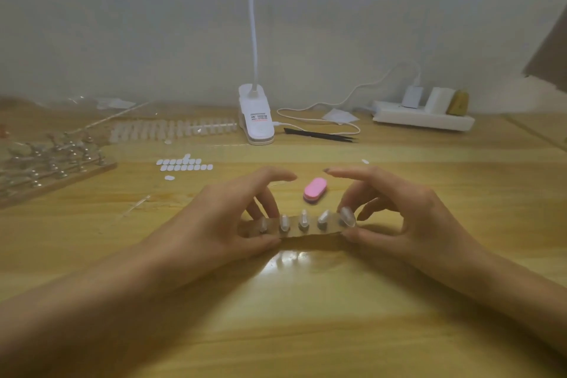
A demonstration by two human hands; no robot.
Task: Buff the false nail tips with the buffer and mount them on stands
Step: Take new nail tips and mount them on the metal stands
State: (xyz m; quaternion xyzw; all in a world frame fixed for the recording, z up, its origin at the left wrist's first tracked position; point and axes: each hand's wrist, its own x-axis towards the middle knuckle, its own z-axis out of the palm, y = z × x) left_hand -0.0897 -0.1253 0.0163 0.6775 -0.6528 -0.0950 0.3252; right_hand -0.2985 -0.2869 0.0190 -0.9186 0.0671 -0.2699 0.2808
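Note:
A clear strip stand (pixel 310 235) carrying several translucent false nail tips (pixel 303 218) sits just above the wooden table, held at both ends. My left hand (pixel 227 218) pinches its left end between thumb and fingers. My right hand (pixel 399 218) grips the right end, fingertips on the rightmost nail tip (pixel 346 215). The pink oval buffer (pixel 315 189) lies on the table just behind the strip, between my hands, untouched. More metal stands on a clear base (pixel 52 159) are at the far left.
A strip of loose nail tips (pixel 171 130) and a sheet of white adhesive dots (pixel 184 164) lie at the back left. A white clip lamp (pixel 257 120), black tweezers (pixel 319 134), a cable and a power strip (pixel 423 120) stand along the wall.

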